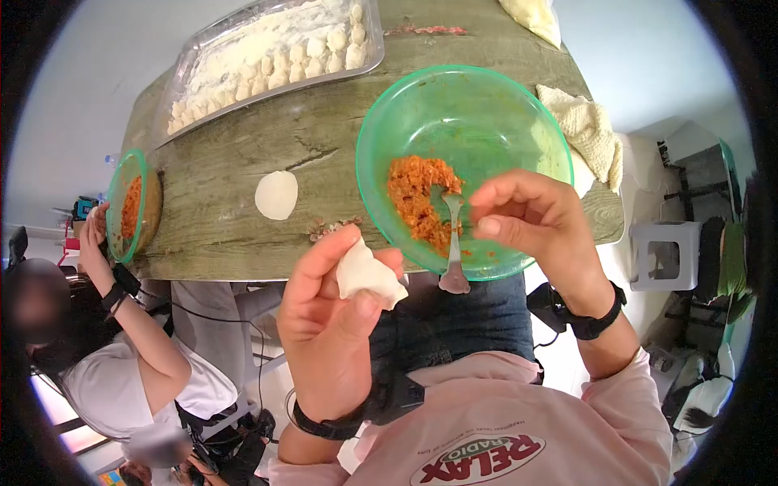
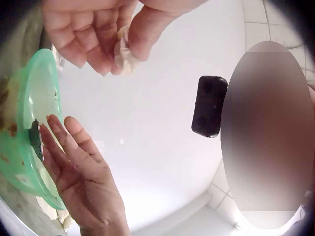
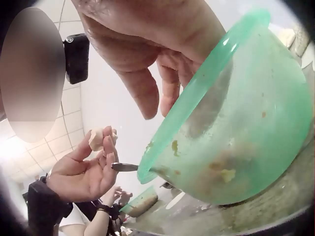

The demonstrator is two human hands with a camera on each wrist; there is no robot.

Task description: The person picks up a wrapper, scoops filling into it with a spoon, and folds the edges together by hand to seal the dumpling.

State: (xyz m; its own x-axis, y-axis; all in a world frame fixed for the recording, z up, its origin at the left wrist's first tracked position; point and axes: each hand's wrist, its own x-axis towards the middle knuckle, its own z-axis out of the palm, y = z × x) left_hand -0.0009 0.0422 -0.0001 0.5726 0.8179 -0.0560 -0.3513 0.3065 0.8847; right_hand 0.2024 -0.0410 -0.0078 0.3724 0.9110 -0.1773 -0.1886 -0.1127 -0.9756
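My left hand [image 1: 328,344] holds a white dough wrapper [image 1: 366,274], folded over, between thumb and fingers at the table's front edge. In the left wrist view, the thumb presses on the pleated dough [image 2: 126,54]. Over the right side of a green plastic bowl [image 1: 494,138] is my right hand [image 1: 539,219], fingers loosely bent with nothing between them. Its fingertips are near a metal spoon [image 1: 455,247], whose handle leans over the bowl's near rim. Orange-red minced filling [image 1: 417,190] lies in the bowl, hiding the spoon's tip.
One round wrapper [image 1: 276,195] lies flat on the wooden table [image 1: 324,121]. A floured tray [image 1: 182,121] of dumplings [image 1: 296,65] sits at the back left. Another person's hand [image 1: 96,231] is by a second bowl [image 1: 139,162] on the left. A cloth [image 1: 585,121] lies at right.
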